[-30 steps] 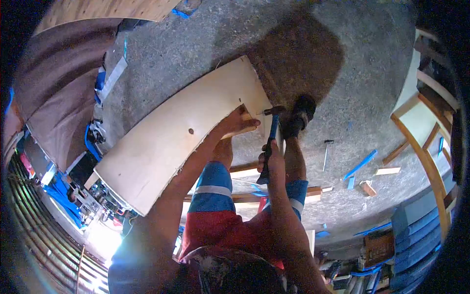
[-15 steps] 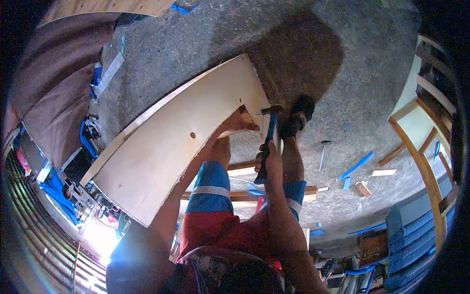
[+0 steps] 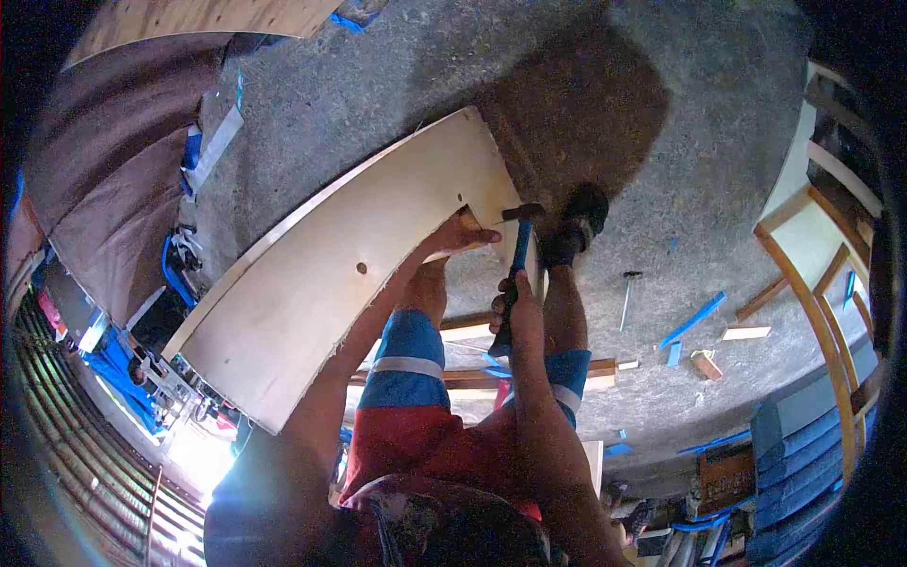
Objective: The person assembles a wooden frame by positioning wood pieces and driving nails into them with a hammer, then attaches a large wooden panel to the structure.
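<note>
moved: hammer (image 3: 515, 255) head sits closer to plywood panel (image 3: 350, 274) edge | right hand (image 3: 510, 312) grips hammer handle | left hand (image 3: 463, 234) pinches panel edge beside hammer head | nailing underway, unfinished

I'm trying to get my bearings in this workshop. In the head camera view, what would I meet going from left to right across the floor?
Plywood panel → left hand on its edge → blue-handled hammer in the right hand → second hammer lying on the concrete → blue strip → small wood block → wooden chair frame.
</note>
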`<act>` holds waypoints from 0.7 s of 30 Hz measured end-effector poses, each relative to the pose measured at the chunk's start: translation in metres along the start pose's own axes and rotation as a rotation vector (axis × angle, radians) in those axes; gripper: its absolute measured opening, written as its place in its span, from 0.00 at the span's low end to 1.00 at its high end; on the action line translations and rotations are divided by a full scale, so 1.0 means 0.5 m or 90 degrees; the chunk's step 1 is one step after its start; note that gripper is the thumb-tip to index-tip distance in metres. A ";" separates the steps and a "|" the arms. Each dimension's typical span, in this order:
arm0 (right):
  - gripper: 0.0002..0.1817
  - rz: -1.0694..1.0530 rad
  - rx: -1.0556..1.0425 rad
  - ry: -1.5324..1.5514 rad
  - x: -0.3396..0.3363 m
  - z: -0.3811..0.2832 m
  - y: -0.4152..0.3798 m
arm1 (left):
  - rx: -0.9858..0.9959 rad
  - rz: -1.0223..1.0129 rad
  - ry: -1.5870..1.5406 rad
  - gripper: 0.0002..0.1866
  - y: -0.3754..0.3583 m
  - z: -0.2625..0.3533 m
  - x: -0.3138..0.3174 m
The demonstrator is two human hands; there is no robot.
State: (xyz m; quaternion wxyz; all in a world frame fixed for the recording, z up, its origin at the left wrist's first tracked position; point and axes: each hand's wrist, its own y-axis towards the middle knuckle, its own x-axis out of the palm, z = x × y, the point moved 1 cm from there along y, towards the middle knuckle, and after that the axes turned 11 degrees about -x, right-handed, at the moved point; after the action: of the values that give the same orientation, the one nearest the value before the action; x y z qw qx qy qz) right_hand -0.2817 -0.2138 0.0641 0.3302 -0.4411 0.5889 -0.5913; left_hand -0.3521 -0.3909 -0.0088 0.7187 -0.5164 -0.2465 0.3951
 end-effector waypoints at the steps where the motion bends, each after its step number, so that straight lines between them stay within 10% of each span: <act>1: 0.23 0.000 -0.001 -0.005 0.000 -0.001 -0.002 | -0.002 0.006 -0.008 0.50 -0.006 0.007 0.000; 21: 0.23 0.011 -0.010 -0.003 -0.002 0.003 0.001 | 0.145 0.070 -0.226 0.46 0.026 -0.054 0.037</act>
State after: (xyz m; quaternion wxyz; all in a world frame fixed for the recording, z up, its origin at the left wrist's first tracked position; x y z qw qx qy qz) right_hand -0.2801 -0.2137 0.0632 0.3331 -0.4403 0.5965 -0.5825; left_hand -0.3249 -0.3885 -0.0316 0.6952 -0.3667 -0.2939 0.5439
